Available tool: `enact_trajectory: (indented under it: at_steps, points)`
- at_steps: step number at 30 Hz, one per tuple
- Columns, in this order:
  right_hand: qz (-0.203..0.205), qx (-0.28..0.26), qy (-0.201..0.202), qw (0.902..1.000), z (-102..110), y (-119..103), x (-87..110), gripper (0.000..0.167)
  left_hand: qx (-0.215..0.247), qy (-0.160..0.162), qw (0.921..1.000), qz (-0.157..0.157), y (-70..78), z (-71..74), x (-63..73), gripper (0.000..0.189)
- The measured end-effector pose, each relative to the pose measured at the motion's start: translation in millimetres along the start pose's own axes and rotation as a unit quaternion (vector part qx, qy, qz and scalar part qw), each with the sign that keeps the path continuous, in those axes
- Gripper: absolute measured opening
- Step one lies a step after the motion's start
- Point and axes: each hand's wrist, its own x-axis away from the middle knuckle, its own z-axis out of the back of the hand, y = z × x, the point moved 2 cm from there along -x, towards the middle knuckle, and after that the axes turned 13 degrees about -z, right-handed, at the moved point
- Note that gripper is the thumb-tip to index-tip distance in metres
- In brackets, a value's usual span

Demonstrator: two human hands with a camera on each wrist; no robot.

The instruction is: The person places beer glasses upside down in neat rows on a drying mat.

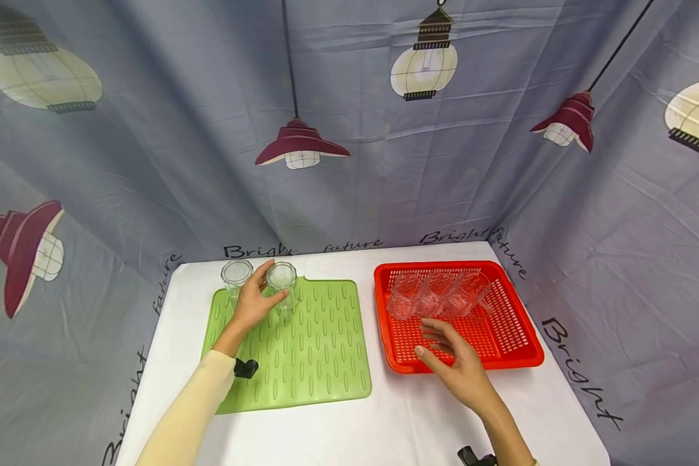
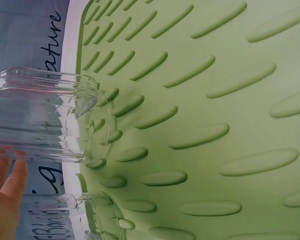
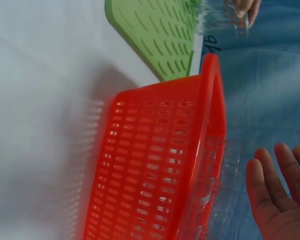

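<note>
Nearest the camera, a cream sleeve covers the left forearm, reaching over the white table. Behind and around the table hangs a grey-blue curtain printed with lamps and writing. On the table's left lies a green ridged mat; to its right, just apart, sits a red slotted basket. Clear glasses fill a row in the basket's back half; whether they stand or lie is hard to tell. As for the hands, the right hand is free, fingers spread above the basket's near side, while the left hand grips an upside-down glass at the mat's far edge; whether its rim touches the mat is unclear. Just left of it stands another upturned glass. Smallest are the black clips worn at both wrists.
</note>
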Motion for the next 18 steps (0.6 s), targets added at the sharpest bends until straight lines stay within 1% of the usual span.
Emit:
enact_trajectory:
  at_steps: [5, 13, 18]
  points:
    - [0.004, -0.005, -0.001, 1.0, 0.3, -1.7, -0.5, 0.052, -0.003, -0.002, 1.0, 0.0, -1.3, -1.8, -0.7, 0.088]
    - [0.009, -0.008, 0.001, 0.9999, 0.4, -1.8, 0.0, 0.052, -0.011, 0.016, 0.9998, -0.006, 1.4, -6.5, -0.5, 0.084]
    - [0.01, -0.012, 0.0, 0.9999, 0.4, -1.5, 0.0, 0.052, -0.017, 0.025, 0.9995, -0.002, 1.4, -7.1, 0.7, 0.082]
